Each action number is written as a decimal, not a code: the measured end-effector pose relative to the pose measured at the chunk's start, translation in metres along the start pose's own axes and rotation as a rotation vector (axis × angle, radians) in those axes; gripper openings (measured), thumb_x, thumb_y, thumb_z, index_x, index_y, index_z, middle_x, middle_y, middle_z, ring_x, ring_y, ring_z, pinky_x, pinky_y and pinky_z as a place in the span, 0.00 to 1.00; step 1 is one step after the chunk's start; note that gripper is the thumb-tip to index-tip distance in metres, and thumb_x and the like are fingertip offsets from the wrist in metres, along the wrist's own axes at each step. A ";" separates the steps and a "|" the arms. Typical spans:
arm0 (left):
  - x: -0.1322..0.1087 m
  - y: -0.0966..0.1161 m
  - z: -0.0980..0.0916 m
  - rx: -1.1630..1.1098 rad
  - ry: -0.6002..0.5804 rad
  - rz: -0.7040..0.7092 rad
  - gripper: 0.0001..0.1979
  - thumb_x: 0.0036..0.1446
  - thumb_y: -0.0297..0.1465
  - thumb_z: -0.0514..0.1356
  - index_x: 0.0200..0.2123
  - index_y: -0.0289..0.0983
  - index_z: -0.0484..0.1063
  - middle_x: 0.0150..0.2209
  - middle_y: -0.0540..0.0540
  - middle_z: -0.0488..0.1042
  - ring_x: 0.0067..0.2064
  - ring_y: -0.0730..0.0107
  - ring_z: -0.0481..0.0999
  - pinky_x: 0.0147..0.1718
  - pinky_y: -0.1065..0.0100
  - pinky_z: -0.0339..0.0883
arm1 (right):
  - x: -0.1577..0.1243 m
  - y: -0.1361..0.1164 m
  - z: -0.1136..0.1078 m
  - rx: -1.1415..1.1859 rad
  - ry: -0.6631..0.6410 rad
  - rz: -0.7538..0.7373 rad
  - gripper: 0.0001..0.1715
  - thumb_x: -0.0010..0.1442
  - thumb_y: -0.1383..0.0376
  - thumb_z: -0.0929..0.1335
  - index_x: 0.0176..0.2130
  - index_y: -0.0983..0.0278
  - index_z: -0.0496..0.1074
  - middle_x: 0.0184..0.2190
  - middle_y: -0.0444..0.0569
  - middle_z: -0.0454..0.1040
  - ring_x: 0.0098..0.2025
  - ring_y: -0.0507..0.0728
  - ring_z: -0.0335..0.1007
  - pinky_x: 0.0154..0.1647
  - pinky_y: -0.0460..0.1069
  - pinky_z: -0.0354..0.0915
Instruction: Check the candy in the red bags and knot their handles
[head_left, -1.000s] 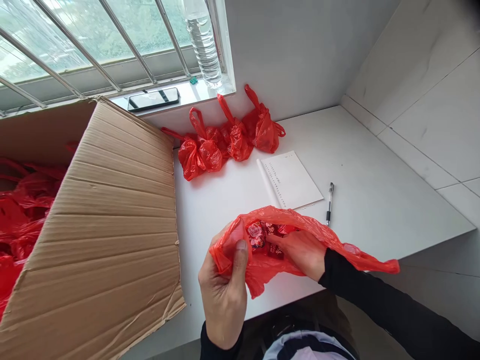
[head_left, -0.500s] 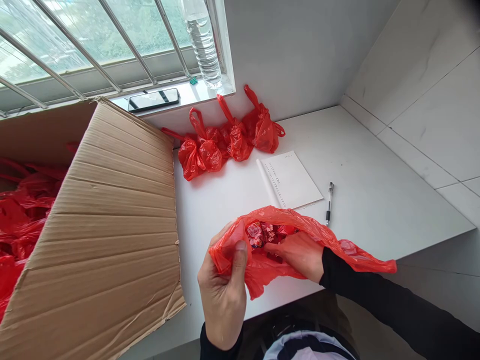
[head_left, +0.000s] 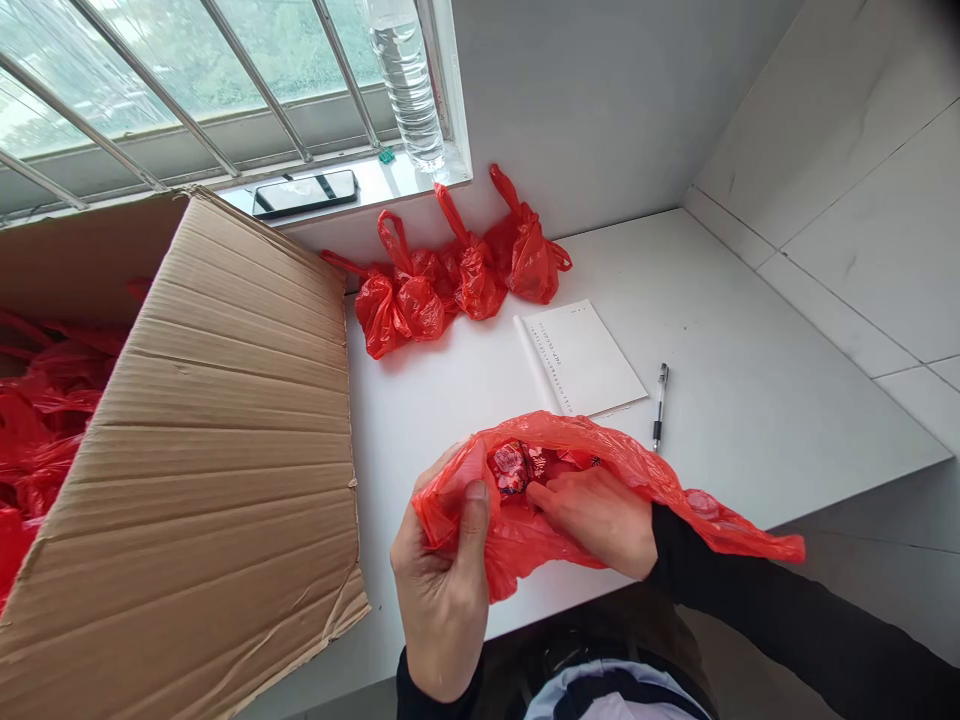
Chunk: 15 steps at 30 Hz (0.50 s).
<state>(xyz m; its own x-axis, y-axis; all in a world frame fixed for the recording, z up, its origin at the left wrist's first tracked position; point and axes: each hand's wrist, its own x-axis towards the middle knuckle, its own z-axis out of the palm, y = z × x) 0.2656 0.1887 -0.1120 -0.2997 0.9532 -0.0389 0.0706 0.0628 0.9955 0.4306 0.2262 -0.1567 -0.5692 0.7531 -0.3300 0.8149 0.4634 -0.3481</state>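
Observation:
My left hand [head_left: 446, 590] is closed on the gathered edge of a red plastic bag [head_left: 540, 540], with the thumb pressed over the film. The bag's mouth gapes towards me above the table's front edge. Inside it lie several shiny wrapped pieces [head_left: 511, 467] in red and pink printed foil, which look like sweets. My right hand [head_left: 600, 515] reaches into the bag from the right, fingers curled in among the wrapped pieces. Its fingertips are partly hidden, and what they grip cannot be made out. One long end of the bag lies over my right sleeve.
A large cardboard box [head_left: 247, 430] holding red bags [head_left: 52, 430] stands at the left. Several knotted red bags [head_left: 476, 280] line the wall. An open notebook [head_left: 589, 355] and a pen [head_left: 660, 405] lie on the white table [head_left: 780, 390]. A phone [head_left: 307, 192] and water bottle [head_left: 411, 95] occupy the windowsill.
My right hand has shifted slightly down and right inside the bag, its fingers more curled. The bag's right end has moved a little to the right. My left hand keeps its hold.

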 end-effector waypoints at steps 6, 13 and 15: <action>0.000 -0.004 -0.001 -0.034 -0.012 -0.018 0.10 0.62 0.35 0.64 0.47 0.44 0.78 0.49 0.45 0.79 0.50 0.56 0.79 0.47 0.62 0.76 | 0.009 -0.021 0.005 -0.037 0.013 0.040 0.10 0.65 0.73 0.62 0.44 0.65 0.70 0.30 0.53 0.79 0.32 0.63 0.78 0.30 0.50 0.61; 0.000 -0.007 -0.002 -0.051 -0.007 -0.021 0.07 0.62 0.34 0.64 0.44 0.43 0.77 0.49 0.47 0.79 0.53 0.56 0.78 0.49 0.60 0.75 | 0.003 -0.025 0.009 0.056 0.004 -0.007 0.09 0.66 0.59 0.67 0.42 0.62 0.71 0.30 0.50 0.79 0.32 0.61 0.77 0.37 0.53 0.64; 0.001 -0.007 -0.002 -0.054 -0.007 -0.025 0.08 0.63 0.34 0.64 0.46 0.44 0.77 0.49 0.47 0.79 0.52 0.56 0.78 0.47 0.61 0.76 | 0.002 -0.022 0.008 0.088 0.025 0.011 0.08 0.67 0.61 0.65 0.41 0.62 0.73 0.29 0.49 0.79 0.32 0.61 0.76 0.38 0.53 0.64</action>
<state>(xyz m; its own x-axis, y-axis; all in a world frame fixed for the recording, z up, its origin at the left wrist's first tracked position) 0.2630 0.1882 -0.1188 -0.2938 0.9537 -0.0644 0.0115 0.0709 0.9974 0.4107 0.2134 -0.1569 -0.5562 0.7701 -0.3124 0.8079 0.4130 -0.4205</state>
